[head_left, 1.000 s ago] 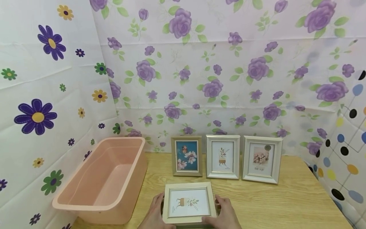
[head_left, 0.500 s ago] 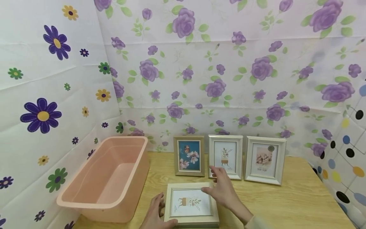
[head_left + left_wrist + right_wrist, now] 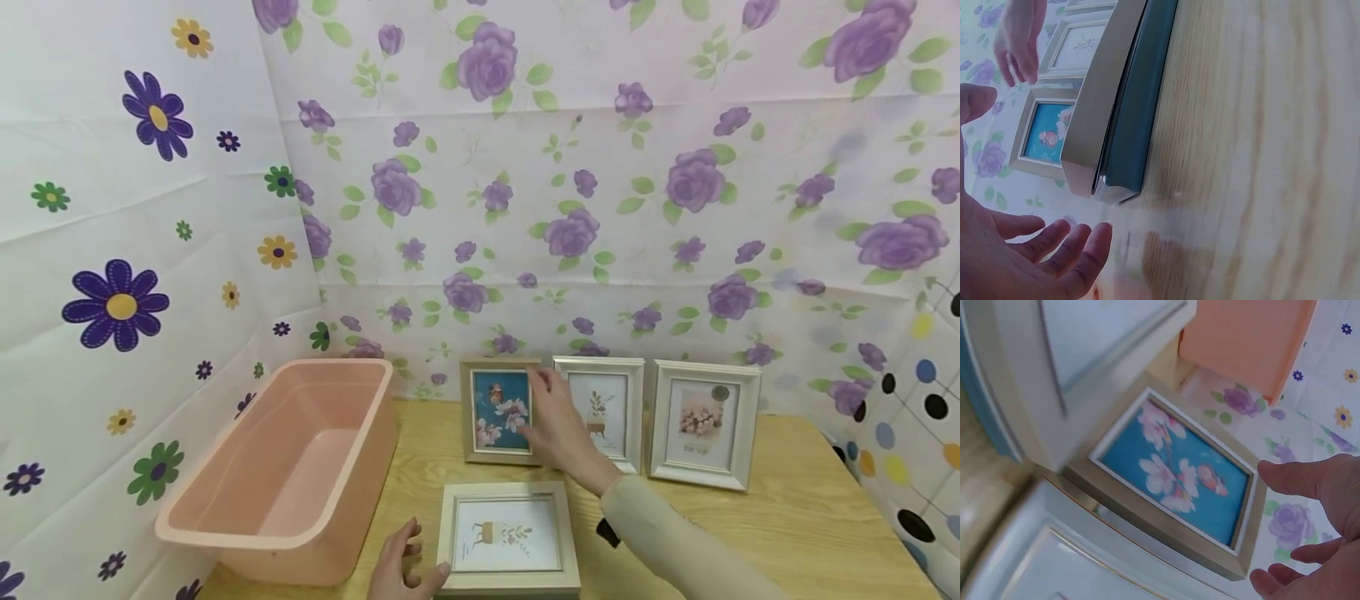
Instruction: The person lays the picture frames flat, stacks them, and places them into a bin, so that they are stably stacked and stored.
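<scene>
My right hand point(image 3: 558, 425) is at the right edge of a tan picture frame point(image 3: 501, 404) with a blue blossom print. In the right wrist view its thumb point(image 3: 1297, 478) is by the frame's edge and its fingers are spread, not closed on it. Nearer me, a cream picture frame point(image 3: 510, 533) with a plant print lies face up; the left wrist view shows a teal layer point(image 3: 1141, 106) under it. My left hand point(image 3: 405, 562) is just left of this frame, fingers loosely bent and holding nothing.
Two white picture frames point(image 3: 600, 367) point(image 3: 705, 425) stand upright to the right of the tan one, before the flowered wall cloth. A pink plastic tub point(image 3: 352, 475) stands at the left of the wooden table point(image 3: 810, 517). A small black item point(image 3: 609, 532) shows by the right sleeve.
Both hands held the lying frame's sides a second ago. My right hand has let go and moved up and forward to the tan frame; the left has let go and lies slightly apart.
</scene>
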### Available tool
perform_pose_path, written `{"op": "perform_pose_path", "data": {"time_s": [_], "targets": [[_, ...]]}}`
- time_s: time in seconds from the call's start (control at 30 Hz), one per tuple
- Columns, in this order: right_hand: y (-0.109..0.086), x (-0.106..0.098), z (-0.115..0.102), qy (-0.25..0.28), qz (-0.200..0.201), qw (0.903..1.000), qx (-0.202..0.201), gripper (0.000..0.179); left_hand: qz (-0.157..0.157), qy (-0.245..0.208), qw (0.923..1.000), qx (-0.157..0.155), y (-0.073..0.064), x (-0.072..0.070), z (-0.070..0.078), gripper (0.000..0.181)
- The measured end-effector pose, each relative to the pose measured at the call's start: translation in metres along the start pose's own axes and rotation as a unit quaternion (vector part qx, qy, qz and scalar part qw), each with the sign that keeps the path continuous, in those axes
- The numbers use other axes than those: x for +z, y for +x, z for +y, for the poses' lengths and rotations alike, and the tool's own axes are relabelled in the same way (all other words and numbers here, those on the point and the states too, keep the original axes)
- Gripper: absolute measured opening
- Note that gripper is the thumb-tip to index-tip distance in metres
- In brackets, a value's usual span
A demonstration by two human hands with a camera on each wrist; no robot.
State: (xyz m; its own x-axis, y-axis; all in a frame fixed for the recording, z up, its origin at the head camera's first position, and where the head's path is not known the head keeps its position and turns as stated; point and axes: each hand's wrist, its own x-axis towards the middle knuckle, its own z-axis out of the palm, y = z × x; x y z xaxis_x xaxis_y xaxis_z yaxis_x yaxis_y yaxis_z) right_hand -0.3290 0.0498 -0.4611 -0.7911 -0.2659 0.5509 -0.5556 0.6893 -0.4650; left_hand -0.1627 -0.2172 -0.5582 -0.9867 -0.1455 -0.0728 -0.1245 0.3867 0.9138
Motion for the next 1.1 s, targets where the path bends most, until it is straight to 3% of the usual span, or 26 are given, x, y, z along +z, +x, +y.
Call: {"op": "perform_pose_path", "data": {"time_s": [0.13, 0.23, 0.43, 0.53, 0.67, 0.87, 1.1], "targets": [[0.02, 0.008, 0.006, -0.026, 0.011, 0.9994, -0.022, 0.086, 0.006, -0.002, 0.9999, 0.014, -0.004, 0.002, -0.003, 0.091], [0.031, 0.022, 0.019, -0.039, -0.007, 0.999, -0.022, 0.085, 0.019, -0.005, 0.9995, 0.026, -0.007, 0.006, -0.003, 0.088], [0.046, 0.075, 0.074, -0.104, -0.011, 0.9938, -0.038, 0.09, 0.036, -0.013, 0.9983, 0.044, -0.014, 0.013, -0.002, 0.084], [0.049, 0.083, 0.08, -0.133, 0.004, 0.9898, -0.052, 0.09, 0.043, -0.014, 0.9979, 0.047, -0.016, 0.013, -0.001, 0.083], [0.052, 0.085, 0.079, -0.146, 0.008, 0.9874, -0.06, 0.083, 0.049, -0.02, 0.9974, 0.048, -0.017, 0.012, 0.001, 0.082], [0.057, 0.078, 0.075, -0.095, -0.015, 0.9947, -0.034, 0.062, 0.048, -0.025, 0.9966, 0.062, -0.019, 0.012, 0.005, 0.08], [0.058, 0.052, 0.049, -0.046, -0.059, 0.997, -0.02, 0.066, 0.046, -0.025, 0.9955, 0.08, -0.021, 0.011, 0.006, 0.076]]}}
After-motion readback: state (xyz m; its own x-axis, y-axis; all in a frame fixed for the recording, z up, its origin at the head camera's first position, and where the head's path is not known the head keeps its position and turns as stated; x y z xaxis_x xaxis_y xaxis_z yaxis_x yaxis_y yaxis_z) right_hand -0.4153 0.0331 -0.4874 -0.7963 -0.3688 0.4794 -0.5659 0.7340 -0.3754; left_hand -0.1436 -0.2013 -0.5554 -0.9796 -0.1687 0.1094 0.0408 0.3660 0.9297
